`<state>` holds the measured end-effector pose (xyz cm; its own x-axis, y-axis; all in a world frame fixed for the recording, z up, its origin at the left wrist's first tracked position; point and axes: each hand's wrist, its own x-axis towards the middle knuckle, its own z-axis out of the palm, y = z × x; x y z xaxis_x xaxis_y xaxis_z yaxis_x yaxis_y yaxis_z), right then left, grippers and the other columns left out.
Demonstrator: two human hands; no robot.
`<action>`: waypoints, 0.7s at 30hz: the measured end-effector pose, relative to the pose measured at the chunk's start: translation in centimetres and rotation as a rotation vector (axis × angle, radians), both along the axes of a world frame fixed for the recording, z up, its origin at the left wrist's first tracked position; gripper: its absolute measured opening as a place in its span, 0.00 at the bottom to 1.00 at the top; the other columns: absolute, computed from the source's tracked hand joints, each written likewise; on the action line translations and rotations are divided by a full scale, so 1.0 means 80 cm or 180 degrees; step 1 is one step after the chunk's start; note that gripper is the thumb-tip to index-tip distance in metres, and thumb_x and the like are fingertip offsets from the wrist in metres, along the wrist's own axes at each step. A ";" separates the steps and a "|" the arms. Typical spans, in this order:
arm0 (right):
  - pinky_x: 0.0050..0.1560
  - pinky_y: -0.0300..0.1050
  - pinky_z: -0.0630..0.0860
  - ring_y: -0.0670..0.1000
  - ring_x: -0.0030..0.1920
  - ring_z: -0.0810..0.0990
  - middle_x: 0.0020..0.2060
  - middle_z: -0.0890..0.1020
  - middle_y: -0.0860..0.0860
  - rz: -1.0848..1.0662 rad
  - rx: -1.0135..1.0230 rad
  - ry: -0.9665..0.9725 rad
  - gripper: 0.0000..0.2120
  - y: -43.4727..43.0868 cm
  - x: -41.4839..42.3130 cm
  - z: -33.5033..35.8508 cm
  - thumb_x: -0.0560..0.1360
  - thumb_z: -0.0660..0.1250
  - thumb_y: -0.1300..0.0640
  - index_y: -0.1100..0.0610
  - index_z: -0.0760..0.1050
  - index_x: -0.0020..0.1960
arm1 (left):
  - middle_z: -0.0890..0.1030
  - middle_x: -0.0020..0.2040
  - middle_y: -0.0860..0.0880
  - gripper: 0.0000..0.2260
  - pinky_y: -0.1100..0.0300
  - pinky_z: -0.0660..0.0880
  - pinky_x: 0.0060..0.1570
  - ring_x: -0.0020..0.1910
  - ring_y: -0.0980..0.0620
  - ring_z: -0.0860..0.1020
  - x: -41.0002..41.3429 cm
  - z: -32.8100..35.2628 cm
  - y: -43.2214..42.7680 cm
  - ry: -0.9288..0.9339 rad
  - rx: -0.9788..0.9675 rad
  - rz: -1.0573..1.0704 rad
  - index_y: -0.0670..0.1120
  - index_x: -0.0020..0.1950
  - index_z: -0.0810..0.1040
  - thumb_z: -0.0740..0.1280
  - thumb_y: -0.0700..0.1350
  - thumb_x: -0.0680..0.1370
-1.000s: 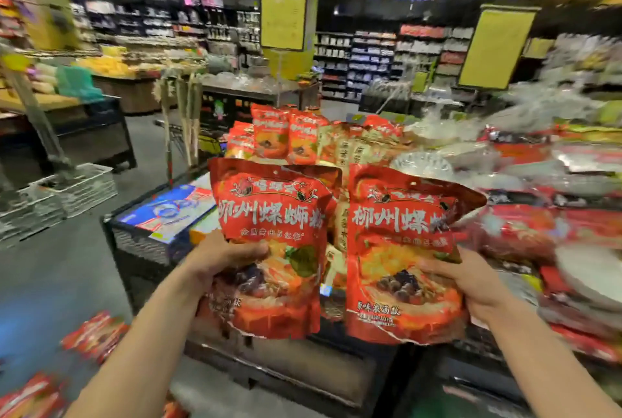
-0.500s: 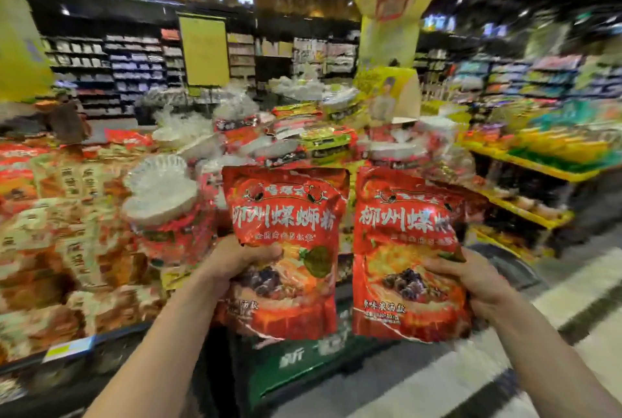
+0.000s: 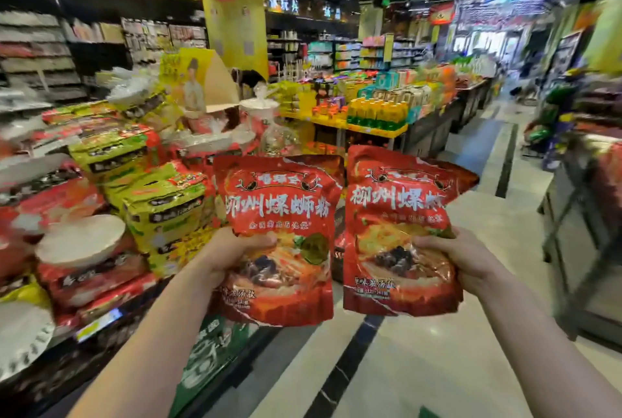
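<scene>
Supermarket floor is running off down the aisle, and the display surface on the left is overflowing with red and green packs, way too many to count. Two red noodle pouches are hanging upright just beside each other over the aisle: left hand is gripping the left pouch by its side edge, and right hand is clutching the right pouch likewise.

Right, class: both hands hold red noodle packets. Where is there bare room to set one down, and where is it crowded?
Free: only the pale tiled aisle floor, between the low display stand on the left and the dark metal rack on the right. Crowded: that stand, heaped with green-yellow packets and white plastic bowls.
</scene>
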<state>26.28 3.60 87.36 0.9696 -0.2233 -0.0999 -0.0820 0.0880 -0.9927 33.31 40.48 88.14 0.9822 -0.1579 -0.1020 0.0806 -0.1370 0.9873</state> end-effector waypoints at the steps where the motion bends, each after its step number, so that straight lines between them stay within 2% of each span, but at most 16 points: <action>1: 0.52 0.56 0.80 0.62 0.46 0.86 0.48 0.86 0.61 -0.0086 0.0021 0.0006 0.36 -0.016 0.003 -0.003 0.50 0.85 0.59 0.62 0.79 0.56 | 0.87 0.46 0.51 0.21 0.49 0.75 0.63 0.51 0.48 0.84 0.015 -0.002 -0.019 0.0008 0.0000 -0.0054 0.48 0.52 0.82 0.82 0.44 0.61; 2: 0.51 0.55 0.80 0.62 0.45 0.86 0.48 0.86 0.61 -0.0190 0.0048 0.0006 0.28 -0.031 0.006 -0.005 0.57 0.82 0.62 0.63 0.79 0.55 | 0.87 0.47 0.50 0.24 0.48 0.75 0.63 0.51 0.47 0.84 0.031 -0.005 -0.036 0.0006 -0.0025 -0.0125 0.48 0.52 0.82 0.84 0.46 0.59; 4: 0.49 0.54 0.80 0.61 0.44 0.86 0.47 0.86 0.61 -0.0389 0.0048 0.0044 0.19 -0.059 0.020 -0.014 0.66 0.76 0.67 0.64 0.79 0.56 | 0.87 0.48 0.50 0.36 0.47 0.77 0.61 0.51 0.46 0.84 0.062 -0.011 -0.069 0.0058 -0.0074 -0.0259 0.48 0.53 0.82 0.87 0.53 0.48; 6: 0.48 0.53 0.80 0.60 0.43 0.86 0.46 0.86 0.61 -0.0521 0.0029 0.0082 0.17 -0.084 0.040 -0.026 0.67 0.75 0.68 0.64 0.79 0.55 | 0.87 0.46 0.51 0.46 0.50 0.77 0.57 0.50 0.47 0.84 0.095 -0.021 -0.098 0.0088 -0.0119 -0.0370 0.49 0.52 0.82 0.85 0.59 0.36; 7: 0.47 0.52 0.80 0.60 0.42 0.86 0.45 0.86 0.61 -0.0578 0.0023 0.0109 0.17 -0.096 0.053 -0.032 0.66 0.75 0.68 0.64 0.79 0.55 | 0.87 0.45 0.51 0.47 0.50 0.78 0.56 0.49 0.47 0.85 0.113 -0.026 -0.110 0.0126 -0.0123 -0.0414 0.48 0.52 0.82 0.85 0.60 0.34; 12: 0.50 0.55 0.80 0.62 0.45 0.86 0.46 0.86 0.61 -0.0789 0.0095 0.0120 0.25 -0.138 0.130 -0.054 0.57 0.79 0.63 0.63 0.79 0.54 | 0.87 0.48 0.45 0.51 0.47 0.79 0.56 0.47 0.44 0.86 0.216 -0.049 -0.165 0.0337 -0.0213 -0.0603 0.44 0.57 0.81 0.86 0.58 0.35; 15: 0.49 0.54 0.81 0.62 0.44 0.86 0.46 0.86 0.60 -0.0869 0.0081 0.0145 0.29 -0.166 0.194 -0.060 0.54 0.81 0.65 0.64 0.79 0.54 | 0.87 0.48 0.45 0.53 0.49 0.79 0.53 0.46 0.44 0.86 0.296 -0.059 -0.199 0.0381 -0.0243 -0.0697 0.44 0.59 0.80 0.86 0.58 0.35; 18: 0.51 0.56 0.81 0.62 0.46 0.86 0.47 0.86 0.61 -0.0939 0.0021 0.0231 0.30 -0.194 0.257 -0.057 0.54 0.82 0.64 0.64 0.79 0.55 | 0.87 0.49 0.46 0.52 0.44 0.78 0.59 0.48 0.43 0.85 0.372 -0.061 -0.231 0.0364 -0.0241 -0.0748 0.46 0.59 0.80 0.86 0.58 0.35; 21: 0.55 0.59 0.81 0.61 0.47 0.86 0.47 0.86 0.59 -0.1016 -0.0036 0.0292 0.29 -0.219 0.313 -0.055 0.57 0.82 0.62 0.63 0.79 0.56 | 0.87 0.47 0.48 0.53 0.48 0.79 0.54 0.47 0.44 0.85 0.441 -0.060 -0.263 0.0340 -0.0212 -0.0777 0.47 0.58 0.80 0.85 0.59 0.34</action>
